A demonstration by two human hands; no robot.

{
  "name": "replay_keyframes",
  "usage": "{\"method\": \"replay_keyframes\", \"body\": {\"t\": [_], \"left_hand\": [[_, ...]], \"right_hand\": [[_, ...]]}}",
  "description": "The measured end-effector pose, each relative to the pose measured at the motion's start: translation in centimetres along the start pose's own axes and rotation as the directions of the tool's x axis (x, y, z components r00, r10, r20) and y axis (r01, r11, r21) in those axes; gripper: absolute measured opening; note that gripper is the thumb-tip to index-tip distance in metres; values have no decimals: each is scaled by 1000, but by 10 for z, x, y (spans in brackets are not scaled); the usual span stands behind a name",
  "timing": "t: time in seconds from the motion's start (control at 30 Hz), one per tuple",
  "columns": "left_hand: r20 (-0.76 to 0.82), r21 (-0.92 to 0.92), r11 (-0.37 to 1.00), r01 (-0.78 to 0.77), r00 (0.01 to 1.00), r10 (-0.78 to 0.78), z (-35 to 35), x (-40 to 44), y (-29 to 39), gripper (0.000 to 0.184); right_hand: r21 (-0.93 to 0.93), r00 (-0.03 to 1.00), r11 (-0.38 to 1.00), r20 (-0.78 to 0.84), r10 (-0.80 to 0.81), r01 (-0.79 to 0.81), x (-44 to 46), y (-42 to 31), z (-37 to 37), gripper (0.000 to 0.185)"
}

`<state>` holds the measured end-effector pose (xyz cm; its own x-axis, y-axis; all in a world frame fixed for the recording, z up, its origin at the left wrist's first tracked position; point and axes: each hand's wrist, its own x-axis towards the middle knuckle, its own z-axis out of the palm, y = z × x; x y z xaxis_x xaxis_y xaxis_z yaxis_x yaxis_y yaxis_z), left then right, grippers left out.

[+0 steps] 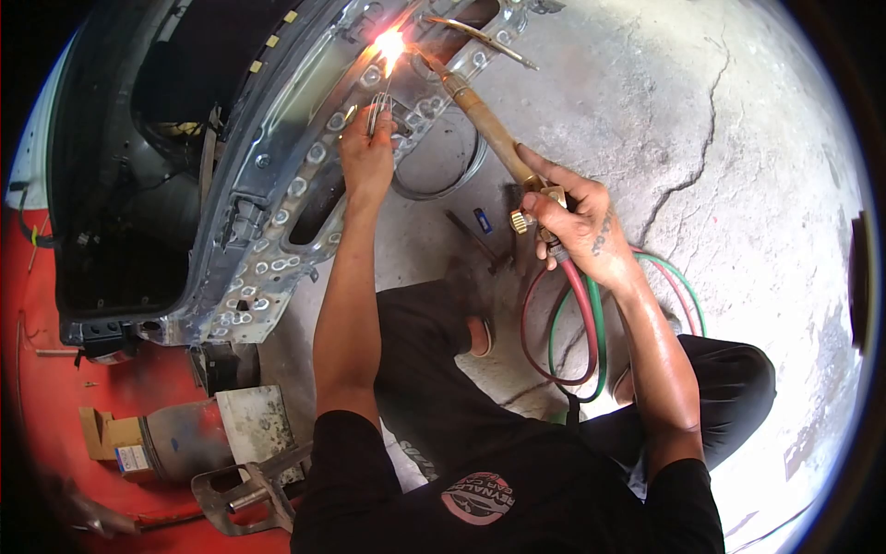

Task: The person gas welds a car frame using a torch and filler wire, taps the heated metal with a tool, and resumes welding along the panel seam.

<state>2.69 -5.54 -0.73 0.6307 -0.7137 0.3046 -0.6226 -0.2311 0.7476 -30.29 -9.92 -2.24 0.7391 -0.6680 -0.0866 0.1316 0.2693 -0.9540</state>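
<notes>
Panel (297, 187): one; it runs from the top middle of the frame down to the left; many round marks are on it already, too many for me to count.
Flame (390, 44): one; it burns at the panel's top; I judge that spot isn't done; what else is left, I can't tell.
Left hand (366, 152): curled tight round some thin wires (378, 113), upper middle; they bunch too close for me to count.
Right hand (580, 220): wrapped round one torch (489, 134); its tip points at the flame.
Hoses: two; one red (588, 309), one green (602, 332); both loop right of the middle.
Coil (472, 173): one; between both hands.
</notes>
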Motion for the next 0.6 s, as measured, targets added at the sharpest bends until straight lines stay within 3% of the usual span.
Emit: {"method": "replay_keyframes", "body": {"t": [0.47,0.6], "left_hand": [[25,42,995,-86,996,85,4,-6,10,32],[176,-235,940,248,962,-209,-2,-21,16,40]], "right_hand": [[-9,1000,1000,-6,-13,13,2,2,1,63],[9,1000,1000,-10,-9,9,-3,0,3,63]]}}
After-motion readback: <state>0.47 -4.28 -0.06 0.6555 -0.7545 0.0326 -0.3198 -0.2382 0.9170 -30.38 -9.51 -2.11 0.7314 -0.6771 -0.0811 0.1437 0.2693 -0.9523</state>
